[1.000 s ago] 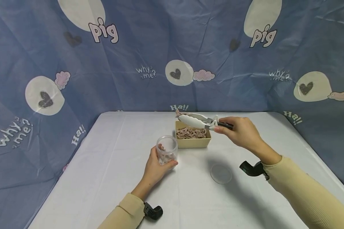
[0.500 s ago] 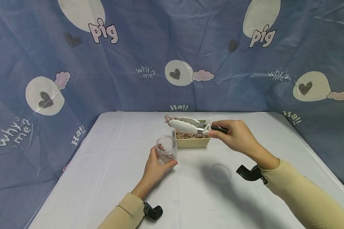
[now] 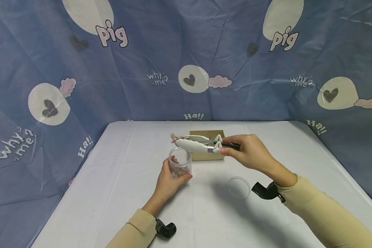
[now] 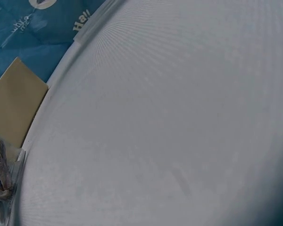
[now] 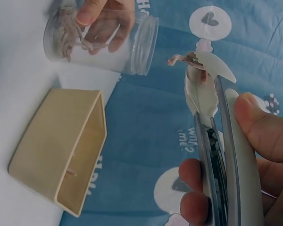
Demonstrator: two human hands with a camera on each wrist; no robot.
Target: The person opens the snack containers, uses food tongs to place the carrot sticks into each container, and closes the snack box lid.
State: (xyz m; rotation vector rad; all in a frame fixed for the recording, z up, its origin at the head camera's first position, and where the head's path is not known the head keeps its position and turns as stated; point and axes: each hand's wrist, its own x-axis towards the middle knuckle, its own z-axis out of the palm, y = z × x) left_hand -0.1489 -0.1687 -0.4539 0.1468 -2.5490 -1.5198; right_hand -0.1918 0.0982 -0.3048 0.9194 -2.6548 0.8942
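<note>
My left hand (image 3: pixel 168 182) grips a clear plastic jar (image 3: pixel 186 162) that stands on the table. Brownish-pink twisted strips (image 5: pixel 66 35) lie at its bottom. With my right hand (image 3: pixel 252 151) I hold white-tipped serving tongs (image 3: pixel 192 145), squeezed around a small bunch of strips (image 5: pixel 181 59). The tongs' tips are just above and behind the jar's open mouth. Behind the jar is a beige rectangular box (image 5: pixel 47 141), partly covered by the tongs in the head view; a strip end shows inside it in the right wrist view.
A round clear lid (image 3: pixel 239 187) lies flat on the white-covered table (image 3: pixel 127 193), right of the jar. A blue patterned cloth (image 3: pixel 161 44) hangs behind and beside the table. Black wrist cameras stick out from both sleeves.
My right hand has moved the tongs and the strips left and down, from above the box to over the jar. The left hand and jar stay in place.
</note>
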